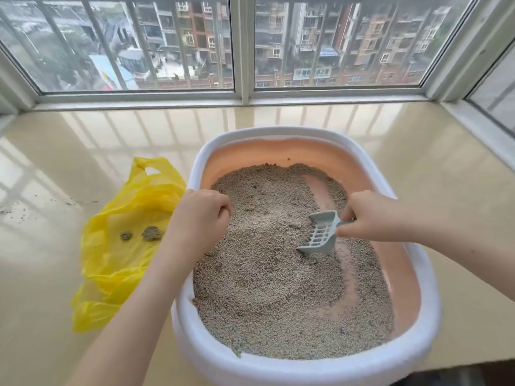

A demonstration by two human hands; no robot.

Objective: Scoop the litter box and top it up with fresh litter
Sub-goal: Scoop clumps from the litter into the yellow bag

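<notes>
The right hand (362, 218) grips the handle of a pale blue plastic scoop with slots (320, 235) — its front edge digs into the grey, grainy litter (264, 288). The left hand (200, 215) is curled shut over the litter — what it holds, I cannot tell. The pink litter box with a white rim (278, 140) sits on a shiny beige ledge (83, 135). Beside it lies a yellow plastic bag (117, 260) with two grey clumps (152, 233) on top.

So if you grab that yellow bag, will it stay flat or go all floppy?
Probably floppy: the yellow bag lies crumpled and wrinkled on the sill, so it looks like thin plastic. It likely weighs very little. The two clumps lying on it could roll or slide off if it is lifted carelessly.
</notes>
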